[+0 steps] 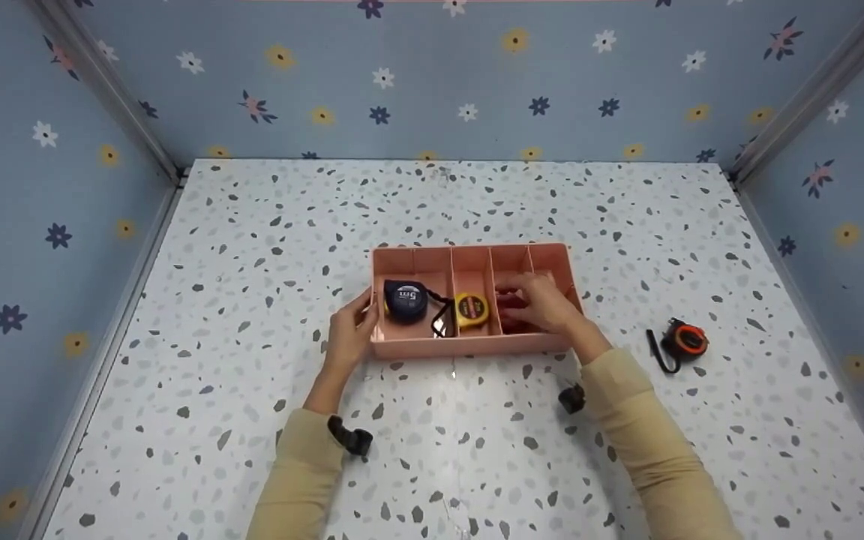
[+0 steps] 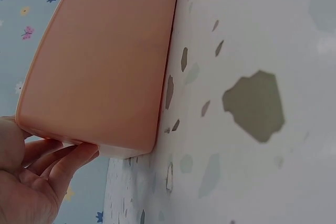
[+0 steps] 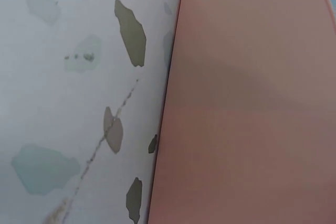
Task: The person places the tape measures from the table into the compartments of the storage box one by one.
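Note:
A pink divided organizer box (image 1: 469, 346) stands on the table. My left hand (image 1: 349, 334) grips its left end, thumb at the rim and fingers against the outer wall; the left wrist view shows this hand (image 2: 39, 177) there too. In the left compartment lies a dark blue tape measure (image 1: 406, 301) with a black strap. A yellow tape measure (image 1: 472, 310) sits in the middle one. My right hand (image 1: 541, 302) reaches into the right section, fingers around a dark red object (image 1: 508, 298), mostly hidden by them. The right wrist view shows only the box wall (image 3: 252, 98) and tabletop.
A black and orange tape measure (image 1: 685, 341) with a wrist strap lies on the speckled table (image 1: 447, 442), right of the box. Flower-patterned panels (image 1: 447, 82) enclose the table at the back and both sides. A black wrist camera (image 1: 357, 441) sits at my left cuff.

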`<state>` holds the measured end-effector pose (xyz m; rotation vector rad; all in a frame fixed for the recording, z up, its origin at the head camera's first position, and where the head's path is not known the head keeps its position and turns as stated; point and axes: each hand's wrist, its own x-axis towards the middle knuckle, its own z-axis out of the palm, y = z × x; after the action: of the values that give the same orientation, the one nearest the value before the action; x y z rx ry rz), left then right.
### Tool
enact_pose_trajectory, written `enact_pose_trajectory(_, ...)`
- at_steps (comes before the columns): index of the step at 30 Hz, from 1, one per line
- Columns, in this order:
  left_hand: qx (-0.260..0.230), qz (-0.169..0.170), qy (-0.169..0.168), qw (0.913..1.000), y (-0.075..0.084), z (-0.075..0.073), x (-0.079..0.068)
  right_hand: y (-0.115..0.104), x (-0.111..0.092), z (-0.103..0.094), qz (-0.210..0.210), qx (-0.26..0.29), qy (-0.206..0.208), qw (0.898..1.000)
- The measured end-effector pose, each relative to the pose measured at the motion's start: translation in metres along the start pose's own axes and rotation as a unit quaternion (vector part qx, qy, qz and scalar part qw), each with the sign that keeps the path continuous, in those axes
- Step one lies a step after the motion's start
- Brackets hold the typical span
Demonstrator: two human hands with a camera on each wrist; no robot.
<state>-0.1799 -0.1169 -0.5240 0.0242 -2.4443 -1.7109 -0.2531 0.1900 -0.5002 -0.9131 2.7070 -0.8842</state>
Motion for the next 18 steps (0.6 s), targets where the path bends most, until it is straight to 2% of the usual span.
enact_pose_trajectory(5,-0.004,0.005,-0.002,1.0,0.001,0.0,-0.001,-0.002,-0.004,0.0,-0.008,0.04,-0.003,0.999)
enact_pose_trajectory(11,-0.008,0.009,0.001,0.9999,0.001,0.0,0.0,-0.004,-0.009,-0.001,0.001,0.082,-0.008,0.997)
enact_pose_trajectory(15,-0.006,-0.003,-0.001,1.0,0.0,0.0,0.0,-0.008,-0.013,-0.003,0.011,0.087,0.005,0.996)
enact_pose_trajectory(18,-0.005,-0.014,-0.002,0.9999,0.001,0.0,0.001,-0.011,-0.017,-0.005,0.021,0.07,0.021,0.997)
